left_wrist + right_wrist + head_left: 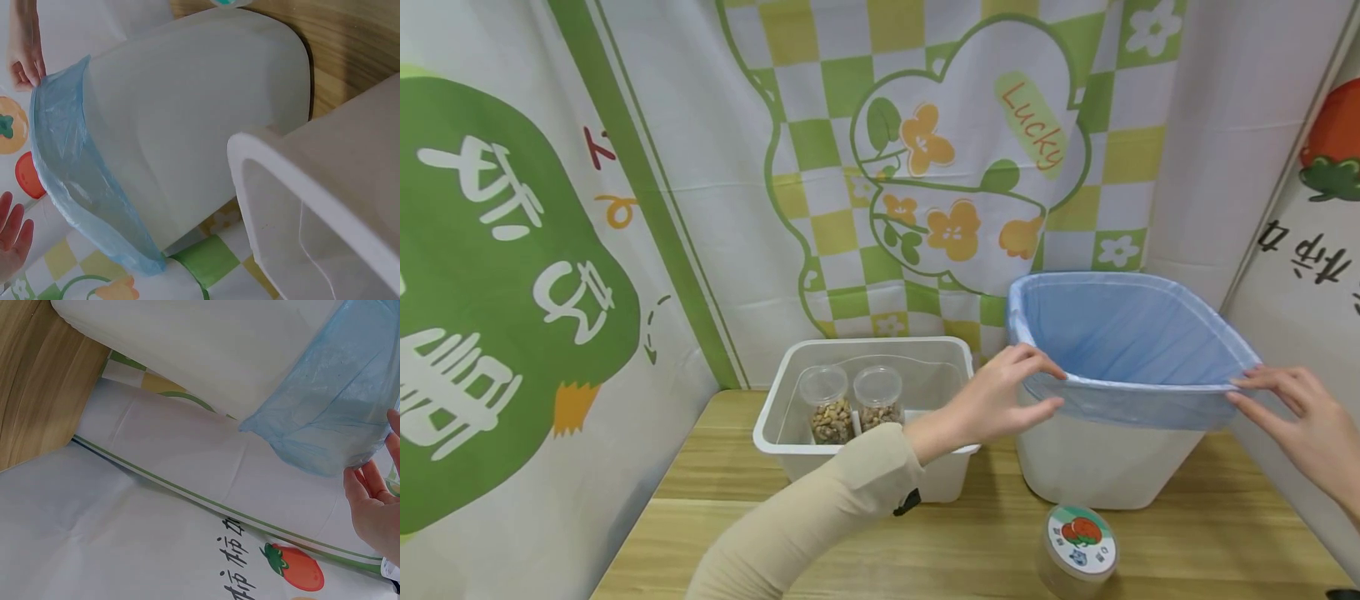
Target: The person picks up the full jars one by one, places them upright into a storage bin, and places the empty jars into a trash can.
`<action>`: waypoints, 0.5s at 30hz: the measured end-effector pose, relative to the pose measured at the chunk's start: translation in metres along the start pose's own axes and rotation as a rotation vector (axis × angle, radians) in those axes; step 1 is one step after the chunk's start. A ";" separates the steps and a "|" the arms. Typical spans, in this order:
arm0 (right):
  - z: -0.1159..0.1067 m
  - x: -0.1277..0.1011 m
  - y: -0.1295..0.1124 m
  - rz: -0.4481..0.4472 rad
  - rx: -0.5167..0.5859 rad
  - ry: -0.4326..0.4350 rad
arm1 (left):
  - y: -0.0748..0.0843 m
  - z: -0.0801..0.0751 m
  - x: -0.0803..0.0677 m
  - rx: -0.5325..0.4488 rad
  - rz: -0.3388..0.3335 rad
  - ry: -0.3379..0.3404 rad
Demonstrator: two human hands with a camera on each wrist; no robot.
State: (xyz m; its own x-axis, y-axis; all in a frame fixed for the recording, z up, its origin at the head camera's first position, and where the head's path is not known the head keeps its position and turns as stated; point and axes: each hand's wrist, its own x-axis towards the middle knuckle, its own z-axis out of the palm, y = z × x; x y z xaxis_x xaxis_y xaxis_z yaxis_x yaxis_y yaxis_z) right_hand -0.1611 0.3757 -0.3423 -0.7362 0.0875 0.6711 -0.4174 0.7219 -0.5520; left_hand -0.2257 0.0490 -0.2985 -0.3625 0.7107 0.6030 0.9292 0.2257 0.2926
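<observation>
A blue plastic bin liner (1135, 325) lines a white trash bin (1097, 467), its edge folded down over the rim. My left hand (1007, 396) is at the rim's near left corner, with thumb and fingers spread apart. In the left wrist view, that hand (11, 240) shows extended fingers beside the liner (94, 187). At the right corner, my right hand (1303, 417) pinches the liner's edge between thumb and fingers. The right wrist view shows this hand (378, 506) at the liner's lower edge, some fingertips partly cut off by the frame.
Left of the bin stands a white plastic tub (775, 417) holding two clear lidded jars of nuts, one jar (831, 417) beside the other (880, 408). A round container (1078, 550) with a tomato-picture lid sits in front on the wooden table (985, 542). Printed curtains (737, 275) hang close behind.
</observation>
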 end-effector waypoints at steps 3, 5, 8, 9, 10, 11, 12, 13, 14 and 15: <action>0.000 0.000 0.000 0.003 0.008 0.003 | 0.002 0.004 -0.006 -0.013 0.022 0.015; 0.000 0.000 0.000 0.002 0.006 0.005 | 0.003 0.007 -0.010 -0.020 0.033 0.021; 0.000 0.000 0.000 0.000 -0.001 0.006 | 0.005 0.011 -0.016 -0.030 0.029 0.014; 0.000 0.000 0.000 -0.001 -0.004 0.007 | 0.005 0.013 -0.018 -0.036 0.023 0.008; 0.000 0.000 0.000 -0.002 -0.006 0.007 | 0.005 0.015 -0.021 -0.040 0.017 0.004; 0.000 0.000 0.000 -0.001 -0.006 0.006 | 0.005 0.018 -0.023 -0.044 0.011 0.000; 0.000 -0.001 0.000 0.001 -0.006 0.004 | 0.005 0.020 -0.025 -0.049 0.006 -0.002; 0.000 -0.001 0.000 0.001 -0.004 0.004 | 0.005 0.023 -0.027 -0.053 0.000 -0.006; 0.000 -0.001 0.000 0.002 -0.004 0.003 | 0.005 0.026 -0.029 -0.059 -0.005 -0.007; 0.000 -0.001 0.000 0.003 -0.003 0.001 | 0.005 0.029 -0.031 -0.065 -0.010 -0.009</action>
State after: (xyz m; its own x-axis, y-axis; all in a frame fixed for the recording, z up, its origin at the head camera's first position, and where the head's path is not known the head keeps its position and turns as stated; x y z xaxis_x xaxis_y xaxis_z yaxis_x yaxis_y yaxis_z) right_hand -0.1607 0.3759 -0.3430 -0.7368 0.0909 0.6699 -0.4133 0.7237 -0.5527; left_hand -0.2079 0.0472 -0.3370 -0.3712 0.7145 0.5930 0.9186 0.1895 0.3467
